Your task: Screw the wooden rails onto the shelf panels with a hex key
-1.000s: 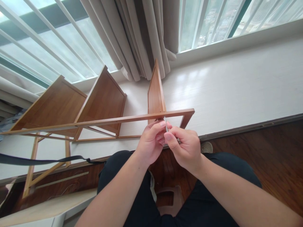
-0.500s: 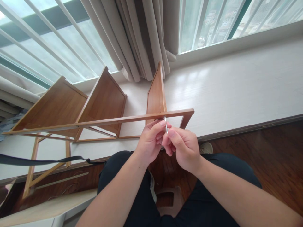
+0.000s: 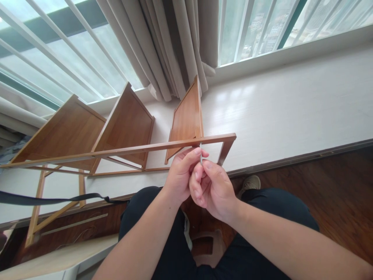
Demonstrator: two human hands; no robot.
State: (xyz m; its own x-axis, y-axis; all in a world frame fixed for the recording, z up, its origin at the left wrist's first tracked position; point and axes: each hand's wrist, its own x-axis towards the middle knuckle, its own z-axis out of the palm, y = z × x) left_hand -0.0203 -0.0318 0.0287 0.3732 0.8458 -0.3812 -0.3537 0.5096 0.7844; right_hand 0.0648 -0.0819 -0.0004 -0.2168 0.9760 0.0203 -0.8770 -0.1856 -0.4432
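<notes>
A wooden shelf frame [image 3: 125, 149] lies on its side across a white window ledge [image 3: 291, 112], its three brown shelf boards [image 3: 186, 114] pointing toward the window. A thin metal hex key [image 3: 201, 153] stands upright under the frame's long front rail. My left hand [image 3: 182, 175] pinches the key with thumb and forefinger just below the rail. My right hand [image 3: 211, 188] is closed around the key's lower part, knuckles toward me. Both hands touch each other.
Beige curtains [image 3: 175, 42] hang at the window behind the frame. A black strap [image 3: 52, 199] runs across the left. Dark wood floor [image 3: 335, 186] lies at the right, a shoe [image 3: 250, 182] beside my knee. A pale board [image 3: 52, 258] lies at lower left.
My right hand has rotated around the hex key, its fingers curling leftward and the wrist turning. The left hand keeps its pinch at the rail. The view shifted slightly.
</notes>
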